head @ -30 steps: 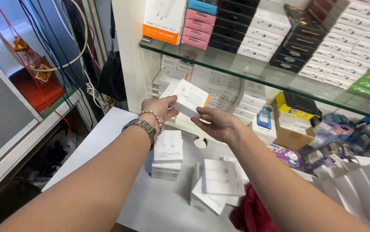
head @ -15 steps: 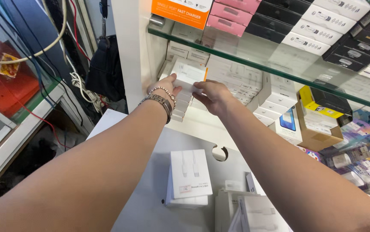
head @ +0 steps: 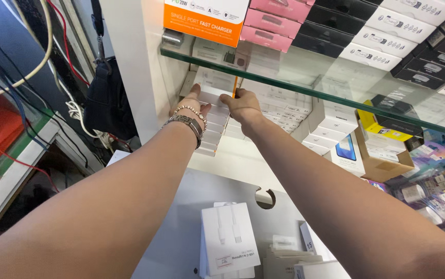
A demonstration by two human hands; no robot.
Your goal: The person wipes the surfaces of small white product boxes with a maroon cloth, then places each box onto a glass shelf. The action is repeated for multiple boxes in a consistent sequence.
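Observation:
Both my hands reach under a glass shelf (head: 305, 88) into a white display unit. My left hand (head: 194, 106), with a metal watch and a bead bracelet at the wrist, grips the left side of a flat white box (head: 214, 82). My right hand (head: 243, 106) holds the same box by its right edge. The box sits on top of a stepped stack of white boxes (head: 214, 132) at the shelf's left end. Beside it stand more rows of white boxes (head: 284, 111).
On the grey counter below lies a stack of white cable boxes (head: 230, 240). Pink, black and white boxes (head: 387, 36) fill the glass shelf above, with an orange box (head: 204, 20) at the left. A black bag (head: 106, 103) and cables hang at the left. Coloured packages (head: 429, 175) crowd the right.
My arms have stretched further forward and up. The white box has gone from mid-air above the counter onto the top of the stack under the glass shelf.

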